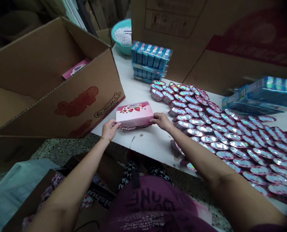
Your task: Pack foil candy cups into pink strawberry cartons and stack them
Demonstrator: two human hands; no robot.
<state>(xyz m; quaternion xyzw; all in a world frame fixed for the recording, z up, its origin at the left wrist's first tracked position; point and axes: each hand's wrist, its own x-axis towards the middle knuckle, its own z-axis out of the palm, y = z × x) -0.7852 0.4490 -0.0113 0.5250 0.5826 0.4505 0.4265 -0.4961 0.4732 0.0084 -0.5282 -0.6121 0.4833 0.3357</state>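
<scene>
A pink and white box (134,113) printed with strawberries rests near the front edge of the white table. My left hand (110,129) pinches its lower left corner, and my right hand (162,121) grips its right end, fingers closed. Beneath the box's front edge shows a strip of dark, shiny packaging; its kind is unclear. To the right of my right hand, many small oval packs with shiny silver tops (209,138) stand close together.
A large open carton (105,87) stands left, with another pink box (76,68) inside. Behind are a turquoise basin (119,48) of white pieces and stacked blue packs (149,58). More blue packs (261,93) lie right. A big carton (167,42) borders the back. An open box of wrapped items (87,201) sits below.
</scene>
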